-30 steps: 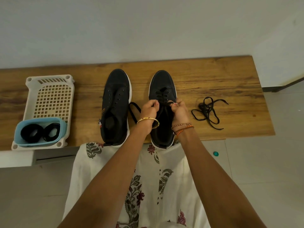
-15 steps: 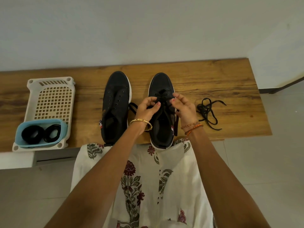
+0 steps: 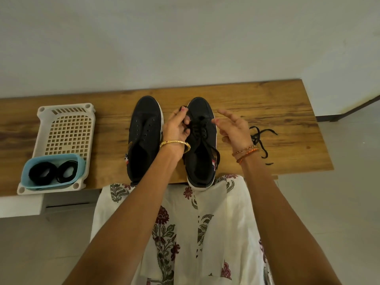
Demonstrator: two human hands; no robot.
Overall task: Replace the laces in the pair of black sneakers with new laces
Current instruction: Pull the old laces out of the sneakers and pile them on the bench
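Observation:
Two black sneakers stand side by side on the wooden bench [image 3: 267,103], toes toward the wall. The left sneaker [image 3: 144,138] has bare eyelets and no lace. The right sneaker [image 3: 202,145] carries a black lace through its eyelets. My left hand [image 3: 177,126] is between the shoes and pinches one end of that lace, lifted up. My right hand [image 3: 232,128] hovers just right of the laced shoe with fingers spread and holds nothing. The lace's other end hangs over the shoe's right side. A loose black lace [image 3: 260,138] lies tangled on the bench further right.
A white perforated basket [image 3: 67,124] sits at the bench's left end. Inside its front is a light blue tub [image 3: 79,161] with two coiled black laces [image 3: 51,171]. Wall behind the bench, tiled floor to the right, my patterned white garment below.
Both hands were pinching the lace at the right sneaker's eyelets. My left hand has since pulled one end up and leftward, and my right hand has let go and opened.

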